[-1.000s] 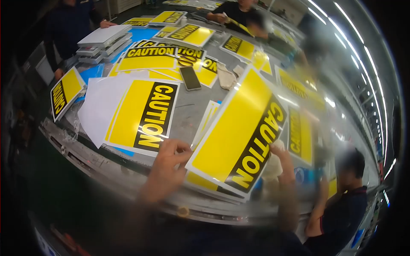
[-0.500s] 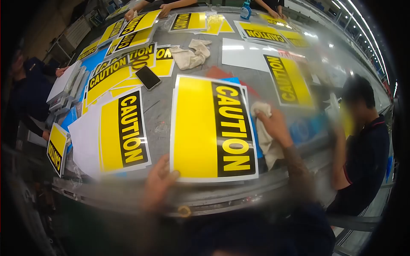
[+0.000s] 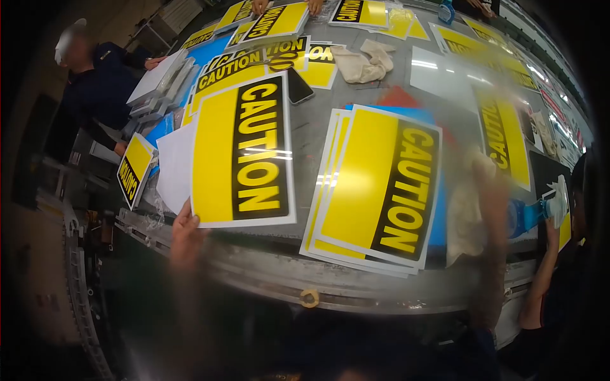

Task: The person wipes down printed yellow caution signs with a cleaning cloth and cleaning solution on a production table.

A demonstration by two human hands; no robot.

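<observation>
The left hand pinched the near-left corner of a caution sign at the tabletop edge. The right hand, blurred, clutched a cloth beside a stack of signs overhanging the near edge.

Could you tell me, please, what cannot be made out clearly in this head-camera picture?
- Right hand: motion-blurred; its grip on the pale cloth is unclear.
- Left hand: blurred fingers at the corner of the yellow-and-black CAUTION sign.
- Lower signs in the stack: covered by the top one.
- Dark phone: partly hidden by the held sign.
</observation>
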